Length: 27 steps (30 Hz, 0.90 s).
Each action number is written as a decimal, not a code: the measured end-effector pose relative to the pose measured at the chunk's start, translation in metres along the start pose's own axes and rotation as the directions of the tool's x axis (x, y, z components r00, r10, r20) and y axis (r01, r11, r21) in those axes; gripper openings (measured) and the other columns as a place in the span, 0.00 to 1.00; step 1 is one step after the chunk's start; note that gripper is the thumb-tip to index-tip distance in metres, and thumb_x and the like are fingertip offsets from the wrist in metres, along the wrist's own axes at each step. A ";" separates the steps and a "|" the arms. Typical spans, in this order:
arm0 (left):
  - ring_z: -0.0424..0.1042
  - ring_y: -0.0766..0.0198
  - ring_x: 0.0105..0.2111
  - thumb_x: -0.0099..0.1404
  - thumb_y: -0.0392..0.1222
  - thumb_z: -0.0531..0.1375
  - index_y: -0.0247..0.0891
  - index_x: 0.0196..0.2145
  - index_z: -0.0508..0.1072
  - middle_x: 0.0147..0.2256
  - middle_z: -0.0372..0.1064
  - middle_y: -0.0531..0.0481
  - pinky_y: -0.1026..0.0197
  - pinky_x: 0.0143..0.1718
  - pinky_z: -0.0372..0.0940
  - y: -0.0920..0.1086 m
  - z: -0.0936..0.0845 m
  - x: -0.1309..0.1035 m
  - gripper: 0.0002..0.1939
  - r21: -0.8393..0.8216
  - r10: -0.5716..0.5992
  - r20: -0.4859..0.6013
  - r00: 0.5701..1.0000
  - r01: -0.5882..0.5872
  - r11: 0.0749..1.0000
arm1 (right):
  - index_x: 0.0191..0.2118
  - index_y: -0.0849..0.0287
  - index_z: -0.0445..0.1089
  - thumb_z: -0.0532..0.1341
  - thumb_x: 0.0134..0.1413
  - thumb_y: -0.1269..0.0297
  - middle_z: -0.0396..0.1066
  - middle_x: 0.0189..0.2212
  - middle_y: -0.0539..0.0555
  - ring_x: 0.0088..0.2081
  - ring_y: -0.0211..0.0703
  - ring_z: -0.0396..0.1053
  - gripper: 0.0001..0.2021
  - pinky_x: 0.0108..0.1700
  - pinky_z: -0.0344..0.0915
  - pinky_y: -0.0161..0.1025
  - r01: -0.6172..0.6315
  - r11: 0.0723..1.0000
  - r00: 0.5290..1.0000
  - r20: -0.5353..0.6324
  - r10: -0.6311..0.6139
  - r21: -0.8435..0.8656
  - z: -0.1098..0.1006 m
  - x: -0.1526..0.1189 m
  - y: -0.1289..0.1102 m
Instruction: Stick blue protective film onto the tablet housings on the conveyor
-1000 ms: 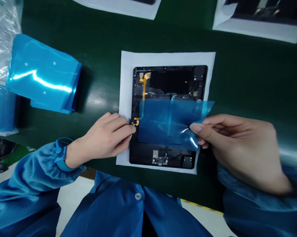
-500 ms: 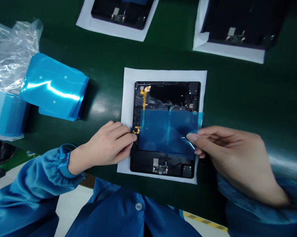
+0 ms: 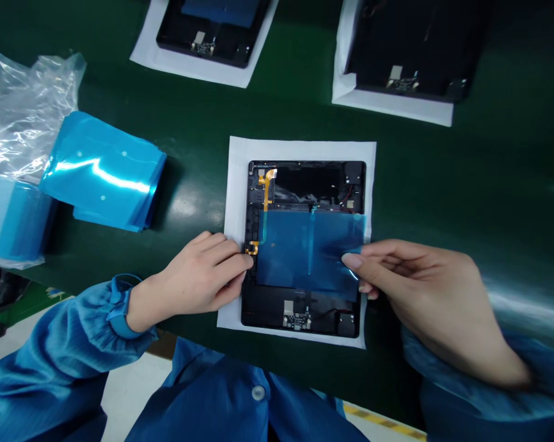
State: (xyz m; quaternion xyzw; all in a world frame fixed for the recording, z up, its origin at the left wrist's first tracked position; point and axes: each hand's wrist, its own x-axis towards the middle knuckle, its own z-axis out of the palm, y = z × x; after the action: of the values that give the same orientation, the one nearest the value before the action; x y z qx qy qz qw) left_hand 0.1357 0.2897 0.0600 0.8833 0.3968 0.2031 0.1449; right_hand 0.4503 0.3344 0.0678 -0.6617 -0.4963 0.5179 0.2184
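An opened tablet lies on a white sheet, with its orange ribbon cable and circuit boards exposed. A translucent blue film covers its middle. Between thumb and fingers, my right hand pinches the film's right edge, which curls up slightly near the thumb. My left hand is closed at the tablet's left edge, its fingers curled and a fingertip against the frame beside the lower end of the ribbon cable. What lies beneath that hand's fingers is hidden.
A stack of shiny blue films lies to the left, next to a clear plastic bag holding more blue sheets. Two other opened tablets sit on white sheets at the back, one at upper left, one at upper right. The tabletop is dark green.
My right hand has moved slightly left with the film, whose right edge now reaches less far past the tablet's side. My left hand stays at the tablet's edge. The camera view has shifted a little.
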 end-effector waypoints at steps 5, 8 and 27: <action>0.72 0.60 0.32 0.74 0.34 0.59 0.37 0.45 0.73 0.35 0.75 0.47 0.55 0.30 0.64 0.000 0.000 0.001 0.03 -0.015 0.014 -0.013 1.000 -0.014 1.000 | 0.29 0.57 0.82 0.79 0.41 0.51 0.74 0.18 0.52 0.17 0.39 0.69 0.16 0.21 0.69 0.33 0.021 1.000 1.000 0.003 -0.021 -0.013 0.000 0.000 0.000; 0.72 0.60 0.32 0.74 0.35 0.60 0.37 0.45 0.72 0.36 0.76 0.47 0.55 0.29 0.66 -0.001 0.000 -0.001 0.03 -0.029 0.014 -0.018 1.000 -0.014 0.999 | 0.32 0.58 0.82 0.80 0.42 0.49 0.74 0.18 0.51 0.18 0.39 0.69 0.18 0.22 0.71 0.34 0.043 0.999 0.999 0.005 -0.043 -0.009 0.000 0.000 0.000; 0.74 0.49 0.50 0.75 0.31 0.54 0.41 0.61 0.77 0.49 0.75 0.41 0.51 0.48 0.65 0.003 0.024 0.085 0.22 0.185 0.107 0.276 0.955 -0.162 0.969 | 0.40 0.53 0.82 0.63 0.70 0.52 0.85 0.39 0.56 0.39 0.48 0.83 0.13 0.42 0.78 0.44 0.583 0.725 0.780 0.002 -0.626 -0.367 0.007 -0.007 0.005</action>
State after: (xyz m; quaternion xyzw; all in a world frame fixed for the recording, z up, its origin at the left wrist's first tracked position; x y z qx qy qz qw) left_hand 0.2005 0.3504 0.0610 0.9378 0.3313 0.0509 0.0902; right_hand 0.4460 0.3243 0.0649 -0.5215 -0.7539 0.2805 0.2846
